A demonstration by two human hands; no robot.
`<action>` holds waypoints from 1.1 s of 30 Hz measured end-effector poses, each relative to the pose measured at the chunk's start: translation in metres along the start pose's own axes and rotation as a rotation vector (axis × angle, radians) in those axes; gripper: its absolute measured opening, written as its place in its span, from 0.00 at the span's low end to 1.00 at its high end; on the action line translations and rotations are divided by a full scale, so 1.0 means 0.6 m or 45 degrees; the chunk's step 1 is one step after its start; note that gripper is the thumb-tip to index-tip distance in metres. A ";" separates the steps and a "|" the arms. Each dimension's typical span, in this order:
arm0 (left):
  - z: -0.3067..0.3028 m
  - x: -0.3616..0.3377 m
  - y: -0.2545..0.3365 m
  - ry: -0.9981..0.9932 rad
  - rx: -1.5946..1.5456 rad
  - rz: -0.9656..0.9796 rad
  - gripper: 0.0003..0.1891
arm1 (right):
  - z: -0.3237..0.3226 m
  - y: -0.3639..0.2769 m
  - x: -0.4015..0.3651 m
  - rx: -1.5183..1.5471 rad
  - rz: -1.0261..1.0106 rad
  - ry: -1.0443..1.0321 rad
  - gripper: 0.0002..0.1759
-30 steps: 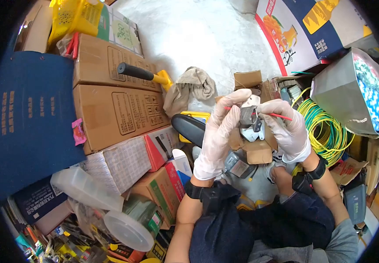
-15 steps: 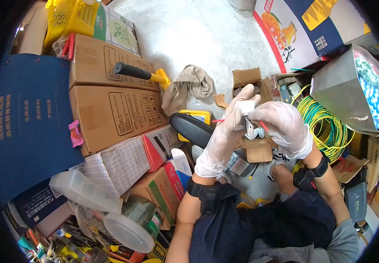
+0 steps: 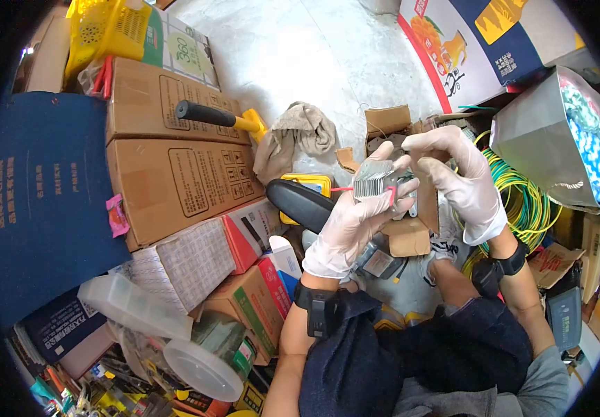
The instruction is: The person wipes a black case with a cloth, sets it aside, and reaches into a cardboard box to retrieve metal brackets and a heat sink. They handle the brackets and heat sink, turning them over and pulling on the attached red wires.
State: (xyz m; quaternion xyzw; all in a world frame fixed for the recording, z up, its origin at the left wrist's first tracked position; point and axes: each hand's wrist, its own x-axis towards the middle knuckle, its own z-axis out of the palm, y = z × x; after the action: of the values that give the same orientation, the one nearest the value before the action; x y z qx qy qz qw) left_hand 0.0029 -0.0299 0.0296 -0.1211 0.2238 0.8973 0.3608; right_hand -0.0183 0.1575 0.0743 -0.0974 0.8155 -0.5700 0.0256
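My left hand point(image 3: 355, 219), in a thin white glove, holds a stack of thin, pale metal plates point(image 3: 373, 181), with its fingers around the stack. A thin red strip or cord passes by the stack and sticks out to its left. My right hand point(image 3: 461, 182), gloved too, is raised just right of the stack, its thumb and index finger curved and apart with nothing seen between them. Below and behind the hands is an open cardboard box point(image 3: 409, 238) with metal parts, partly hidden by my left hand.
A black-handled yellow hammer point(image 3: 206, 113) lies on brown cartons point(image 3: 143, 167) at the left. A grey cloth point(image 3: 307, 132) and a black padded seat point(image 3: 301, 205) are near the middle. Green-yellow wire coils point(image 3: 522, 208) and a grey bag point(image 3: 532, 139) stand right.
My right hand has moved away from the stack, to the right and up, and its fingers have opened. My left hand has turned, so the edges of the plates now show.
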 end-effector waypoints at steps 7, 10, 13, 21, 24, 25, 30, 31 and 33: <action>0.008 0.001 -0.011 -0.095 0.062 0.078 0.43 | -0.002 -0.010 -0.007 0.341 0.110 -0.105 0.15; 0.010 -0.007 -0.011 -0.050 0.102 0.057 0.40 | -0.006 0.010 -0.004 0.006 -0.140 -0.127 0.16; 0.008 -0.011 -0.007 0.011 0.096 -0.003 0.35 | -0.007 0.001 -0.005 0.107 -0.018 -0.191 0.19; -0.011 -0.019 -0.010 -0.074 0.084 -0.133 0.29 | -0.017 0.008 -0.004 -0.113 -0.136 -0.473 0.31; -0.001 -0.020 -0.006 -0.168 0.335 -0.327 0.27 | -0.015 0.012 -0.004 -0.066 -0.129 -0.609 0.32; 0.002 -0.020 -0.005 -0.168 0.334 -0.328 0.27 | -0.018 0.006 -0.004 -0.007 0.002 -0.679 0.32; 0.001 -0.011 -0.005 -0.159 0.168 -0.338 0.27 | -0.023 0.008 -0.006 0.026 0.100 -0.595 0.28; -0.008 -0.010 -0.008 -0.188 0.113 -0.281 0.27 | -0.023 0.004 -0.007 0.013 0.119 -0.543 0.26; -0.014 -0.007 -0.011 -0.185 -0.048 -0.269 0.27 | -0.023 0.006 -0.007 -0.014 0.095 -0.528 0.26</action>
State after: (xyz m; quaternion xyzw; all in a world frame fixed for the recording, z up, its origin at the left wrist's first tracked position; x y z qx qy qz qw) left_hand 0.0110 -0.0320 0.0216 -0.0855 0.1661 0.8648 0.4661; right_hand -0.0167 0.1723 0.0755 -0.1823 0.7988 -0.5321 0.2134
